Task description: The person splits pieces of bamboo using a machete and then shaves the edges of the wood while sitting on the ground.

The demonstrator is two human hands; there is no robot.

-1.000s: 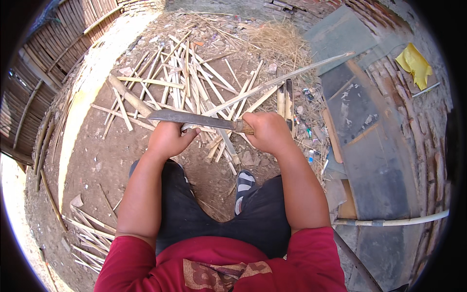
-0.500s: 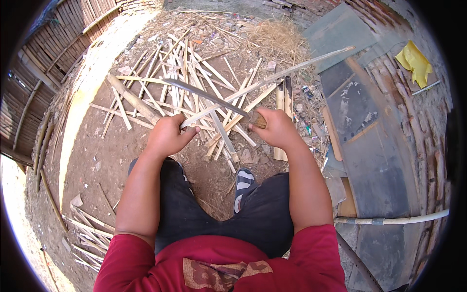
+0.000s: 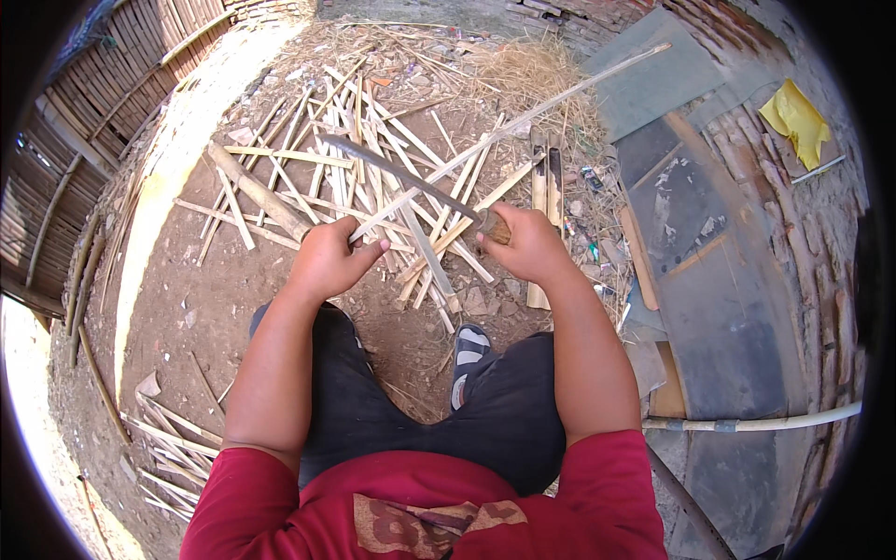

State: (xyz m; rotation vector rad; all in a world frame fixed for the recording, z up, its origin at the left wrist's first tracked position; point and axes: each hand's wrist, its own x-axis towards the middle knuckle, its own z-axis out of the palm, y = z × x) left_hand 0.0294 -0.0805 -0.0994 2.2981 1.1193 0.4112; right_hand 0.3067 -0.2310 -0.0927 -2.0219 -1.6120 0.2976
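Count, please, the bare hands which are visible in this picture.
2. The left hand, on the picture's left, holds the near end of a long pale strip; the right hand, right of centre, grips a knife. No other hand shows.

One head-worn wide fisheye looks down past the trousers (image 3: 345,411) at the ground (image 3: 224,299).

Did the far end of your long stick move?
Yes, the long stick now ends higher in view, nearer the top of the grey-green sheet.

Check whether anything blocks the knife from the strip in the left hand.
Nothing visible: the knife in the right hand crosses the pale strip in this view; whether they touch, I cannot tell.
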